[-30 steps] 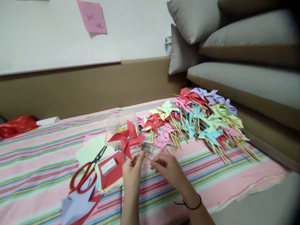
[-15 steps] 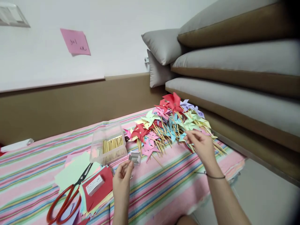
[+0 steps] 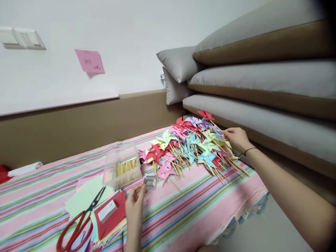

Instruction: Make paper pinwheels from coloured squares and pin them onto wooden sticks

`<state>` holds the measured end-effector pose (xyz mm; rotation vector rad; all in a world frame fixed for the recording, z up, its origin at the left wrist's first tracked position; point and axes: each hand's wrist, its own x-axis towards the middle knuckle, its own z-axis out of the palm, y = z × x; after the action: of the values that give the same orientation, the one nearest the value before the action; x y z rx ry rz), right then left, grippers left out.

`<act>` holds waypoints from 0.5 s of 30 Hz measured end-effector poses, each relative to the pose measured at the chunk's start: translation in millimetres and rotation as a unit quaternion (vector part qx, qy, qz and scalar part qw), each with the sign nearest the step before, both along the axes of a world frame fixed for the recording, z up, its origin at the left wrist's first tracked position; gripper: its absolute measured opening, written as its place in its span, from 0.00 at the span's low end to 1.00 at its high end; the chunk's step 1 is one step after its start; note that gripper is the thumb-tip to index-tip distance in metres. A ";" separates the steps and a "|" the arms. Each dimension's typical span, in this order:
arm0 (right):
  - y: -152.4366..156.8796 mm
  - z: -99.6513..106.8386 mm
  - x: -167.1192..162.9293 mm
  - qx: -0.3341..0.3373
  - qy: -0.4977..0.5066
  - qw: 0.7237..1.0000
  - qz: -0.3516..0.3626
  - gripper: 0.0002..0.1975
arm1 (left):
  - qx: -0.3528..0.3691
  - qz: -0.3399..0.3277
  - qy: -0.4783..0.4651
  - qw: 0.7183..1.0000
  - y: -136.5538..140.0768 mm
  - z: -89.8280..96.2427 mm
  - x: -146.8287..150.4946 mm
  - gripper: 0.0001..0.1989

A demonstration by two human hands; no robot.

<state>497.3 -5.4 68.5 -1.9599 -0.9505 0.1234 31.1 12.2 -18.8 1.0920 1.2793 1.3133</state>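
Note:
My right hand (image 3: 237,138) reaches over the far right of the pile, closed around the stick of a red paper pinwheel (image 3: 206,115), whose head points up and left. Below and left of it lies a heap of finished pinwheels (image 3: 189,147) in pink, red, blue, green, yellow and purple on wooden sticks. My left hand (image 3: 135,201) stays low with curled fingers, thumb near the forefinger; whatever they pinch, if anything, is hidden. Just beyond its fingertips stands a small open box (image 3: 150,182). Tiny shiny bits (image 3: 146,202) lie on the cloth beside it.
A clear plastic box (image 3: 107,171) holds many short sticks. Red-handled scissors (image 3: 88,213) rest on coloured paper sheets (image 3: 81,196). A small white box (image 3: 107,211) sits on red paper (image 3: 112,224). Grey cushions (image 3: 252,80) are stacked at the right; striped cloth (image 3: 168,224) covers the surface.
My right hand has moved right and outward with the red pinwheel, from above the heap's front to its far right side. My left hand has barely moved. The camera view has tilted upward slightly.

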 end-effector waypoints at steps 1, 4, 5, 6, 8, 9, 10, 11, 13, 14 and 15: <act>6.2 1.3 1.2 -0.009 0.002 1.000 0.003 0.12 | 0.002 -0.001 0.000 1.000 0.9 -0.4 -0.9 0.25; 21.5 4.0 0.9 -0.033 0.012 0.999 0.008 0.11 | 0.006 -0.005 -0.004 1.000 2.1 0.0 -1.5 0.25; 24.9 4.4 0.0 -0.038 0.016 0.999 0.010 0.11 | 0.006 -0.008 -0.006 1.000 2.1 0.6 -1.4 0.25; 27.2 4.7 -1.1 -0.041 0.020 0.999 0.012 0.11 | 0.003 -0.012 -0.007 1.000 2.0 1.2 -1.4 0.25; 28.0 5.2 -3.5 -0.043 0.024 0.999 0.014 0.12 | 0.000 -0.012 -0.008 1.000 1.9 2.4 -1.9 0.25; 26.4 5.5 -4.5 -0.042 0.024 0.999 0.014 0.12 | 0.000 -0.011 -0.008 1.000 2.1 2.7 -2.8 0.25; 23.5 6.0 -5.4 -0.041 0.021 0.999 0.012 0.13 | 0.000 -0.009 -0.011 1.000 2.4 2.8 -4.2 0.25; 19.5 6.7 -6.2 -0.039 0.016 0.999 0.009 0.13 | 0.001 -0.005 -0.017 1.000 3.0 2.7 -6.0 0.24; 8.2 8.9 -8.1 -0.030 0.003 1.000 0.000 0.14 | 0.004 0.010 -0.032 0.999 4.3 2.5 -11.1 0.23; 1.3 10.2 -10.0 -0.022 -0.005 1.000 -0.005 0.14 | 0.006 0.022 -0.042 0.999 4.8 2.5 -14.0 0.22; -6.2 11.6 -13.1 -0.010 -0.013 1.000 -0.011 0.14 | 0.009 0.034 -0.050 0.998 5.1 2.7 -17.1 0.21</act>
<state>484.2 -11.7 80.1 -1.9938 -0.9461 0.0954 14.0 17.3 -16.1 0.9894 1.2410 1.4152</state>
